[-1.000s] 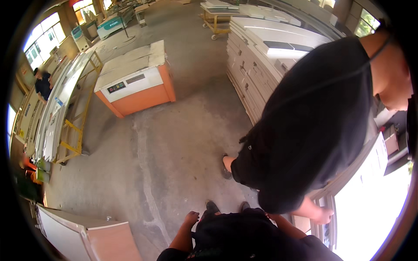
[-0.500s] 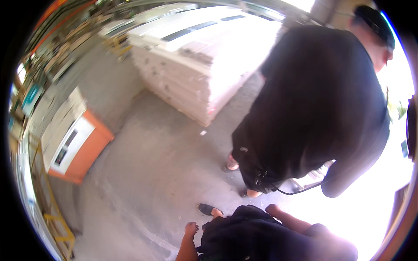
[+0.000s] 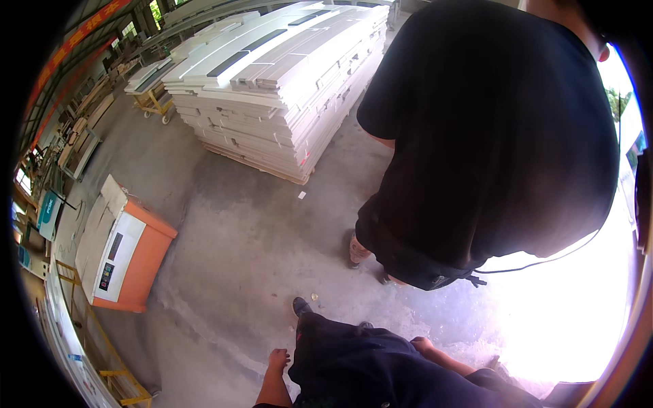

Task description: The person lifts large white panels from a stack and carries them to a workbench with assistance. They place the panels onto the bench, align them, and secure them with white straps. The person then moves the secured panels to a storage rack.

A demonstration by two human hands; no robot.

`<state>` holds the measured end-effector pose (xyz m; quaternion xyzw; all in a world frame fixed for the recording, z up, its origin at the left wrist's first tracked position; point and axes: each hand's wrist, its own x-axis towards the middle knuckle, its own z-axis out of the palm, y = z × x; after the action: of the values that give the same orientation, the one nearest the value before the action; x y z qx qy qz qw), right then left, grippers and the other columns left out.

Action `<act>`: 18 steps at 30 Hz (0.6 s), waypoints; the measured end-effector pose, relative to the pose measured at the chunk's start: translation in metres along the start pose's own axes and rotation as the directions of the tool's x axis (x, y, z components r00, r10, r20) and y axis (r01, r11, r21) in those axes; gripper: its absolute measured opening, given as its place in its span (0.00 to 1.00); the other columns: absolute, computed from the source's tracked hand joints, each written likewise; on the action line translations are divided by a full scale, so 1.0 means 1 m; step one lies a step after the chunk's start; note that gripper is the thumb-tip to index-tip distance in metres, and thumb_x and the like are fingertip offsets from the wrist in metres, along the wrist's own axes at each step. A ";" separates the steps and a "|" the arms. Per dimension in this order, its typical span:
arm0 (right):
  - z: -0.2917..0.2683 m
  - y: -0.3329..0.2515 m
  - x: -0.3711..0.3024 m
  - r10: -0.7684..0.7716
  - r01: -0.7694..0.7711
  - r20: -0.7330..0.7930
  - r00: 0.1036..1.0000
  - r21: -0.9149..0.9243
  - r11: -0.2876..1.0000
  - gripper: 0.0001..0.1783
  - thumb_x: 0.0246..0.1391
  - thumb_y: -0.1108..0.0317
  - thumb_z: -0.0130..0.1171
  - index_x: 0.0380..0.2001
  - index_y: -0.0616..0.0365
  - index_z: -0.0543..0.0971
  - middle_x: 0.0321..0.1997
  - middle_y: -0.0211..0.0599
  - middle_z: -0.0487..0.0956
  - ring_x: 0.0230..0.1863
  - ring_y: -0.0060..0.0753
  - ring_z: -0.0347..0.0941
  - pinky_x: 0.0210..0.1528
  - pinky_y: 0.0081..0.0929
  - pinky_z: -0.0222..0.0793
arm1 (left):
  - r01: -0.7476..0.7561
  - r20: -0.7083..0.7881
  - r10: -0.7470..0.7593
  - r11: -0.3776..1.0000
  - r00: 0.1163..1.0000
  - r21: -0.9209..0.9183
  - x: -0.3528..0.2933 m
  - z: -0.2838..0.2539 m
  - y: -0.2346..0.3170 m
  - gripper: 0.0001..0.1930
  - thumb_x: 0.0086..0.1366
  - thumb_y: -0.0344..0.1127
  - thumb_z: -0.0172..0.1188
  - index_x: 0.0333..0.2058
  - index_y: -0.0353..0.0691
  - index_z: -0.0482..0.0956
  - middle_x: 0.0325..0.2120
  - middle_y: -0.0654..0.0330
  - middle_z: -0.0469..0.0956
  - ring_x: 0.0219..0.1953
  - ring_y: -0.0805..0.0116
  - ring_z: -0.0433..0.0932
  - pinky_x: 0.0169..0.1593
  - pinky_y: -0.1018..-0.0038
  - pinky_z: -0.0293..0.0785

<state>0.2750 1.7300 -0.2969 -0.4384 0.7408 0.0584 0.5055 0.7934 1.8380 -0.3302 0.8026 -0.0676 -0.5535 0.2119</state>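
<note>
My left hand (image 3: pixel 279 358) hangs low beside my dark clothing, its fingers loosely bent and a little apart. Nothing shows in it. On the other side, my right hand (image 3: pixel 422 345) is held near my waist, small in the picture, and the bend of its fingers cannot be made out. Neither hand touches any object that I can see. Close ahead on the right stands another person in a black shirt (image 3: pixel 496 136), back turned toward me. A dark cord (image 3: pixel 544 264) runs from near that person's waist.
A large stack of pale boards (image 3: pixel 252 109) stands ahead. To the left is an orange and white machine (image 3: pixel 141 255), with a yellow frame (image 3: pixel 126 374) nearer me. A yellow cart (image 3: pixel 155 102) sits behind the stack. Concrete floor (image 3: pixel 231 251) lies between; glare washes out the right.
The view has shifted and sharpened. The other person now looms larger and higher in the picture. The board stack sits further left, and both my hands hang much as before.
</note>
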 end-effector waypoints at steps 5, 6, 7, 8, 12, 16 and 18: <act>0.016 0.017 -0.003 0.155 -0.147 0.001 0.988 0.330 0.932 0.12 0.50 0.66 0.57 0.37 0.60 0.80 0.30 0.43 0.81 0.26 0.34 0.78 0.23 0.31 0.73 | 0.145 0.113 -0.152 0.987 0.982 0.063 0.057 -0.049 -0.005 0.15 0.61 0.39 0.51 0.43 0.37 0.72 0.33 0.52 0.78 0.28 0.60 0.79 0.29 0.65 0.72; 0.022 0.018 0.002 0.232 -0.220 0.032 0.972 0.467 0.856 0.12 0.52 0.67 0.57 0.38 0.60 0.79 0.28 0.44 0.80 0.23 0.35 0.77 0.21 0.31 0.72 | 0.079 0.089 -0.083 0.996 0.993 0.043 0.064 -0.055 0.012 0.14 0.62 0.39 0.51 0.42 0.37 0.73 0.32 0.53 0.79 0.27 0.61 0.79 0.27 0.66 0.72; 0.024 0.016 0.009 0.181 -0.247 0.173 0.968 0.534 0.809 0.10 0.55 0.68 0.55 0.39 0.60 0.77 0.26 0.43 0.80 0.20 0.36 0.75 0.19 0.30 0.70 | 0.013 0.062 -0.014 1.000 0.998 0.023 0.072 -0.059 0.032 0.14 0.63 0.39 0.51 0.41 0.36 0.73 0.31 0.53 0.79 0.26 0.63 0.79 0.26 0.68 0.71; 0.035 0.004 0.013 0.212 -0.249 0.131 0.969 0.515 0.820 0.09 0.55 0.68 0.55 0.38 0.60 0.77 0.26 0.42 0.79 0.21 0.36 0.75 0.20 0.30 0.70 | -0.051 0.042 0.051 0.999 0.998 0.003 0.079 -0.062 0.052 0.14 0.63 0.40 0.52 0.40 0.35 0.74 0.30 0.54 0.79 0.25 0.64 0.78 0.25 0.69 0.70; 0.080 -0.066 0.012 0.040 -0.055 0.076 0.996 0.208 0.977 0.09 0.56 0.66 0.54 0.36 0.59 0.78 0.26 0.38 0.79 0.24 0.33 0.76 0.24 0.30 0.71 | -0.275 0.066 0.281 0.957 0.957 -0.096 0.125 -0.099 0.126 0.15 0.64 0.42 0.52 0.41 0.34 0.74 0.31 0.55 0.79 0.28 0.67 0.78 0.29 0.71 0.70; 0.112 -0.128 0.027 -0.427 0.435 0.104 0.898 -0.352 0.829 0.14 0.54 0.60 0.54 0.37 0.59 0.78 0.30 0.34 0.80 0.30 0.30 0.77 0.32 0.30 0.75 | -0.318 0.083 0.333 0.935 0.939 -0.156 0.141 -0.132 0.173 0.14 0.64 0.41 0.52 0.39 0.36 0.74 0.31 0.56 0.79 0.29 0.67 0.77 0.31 0.72 0.71; 0.104 -0.203 0.003 -0.158 0.159 -0.025 0.987 0.064 0.985 0.15 0.54 0.59 0.55 0.38 0.59 0.78 0.31 0.35 0.80 0.31 0.29 0.77 0.33 0.29 0.75 | -0.250 0.119 0.264 0.960 0.957 -0.124 0.141 -0.146 0.193 0.14 0.64 0.41 0.52 0.39 0.36 0.75 0.31 0.56 0.79 0.29 0.68 0.77 0.31 0.73 0.71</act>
<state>0.4908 1.6594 -0.2769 -0.4796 0.7102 -0.0106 0.5153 1.0050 1.6549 -0.3276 0.7352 -0.1557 -0.5769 0.3199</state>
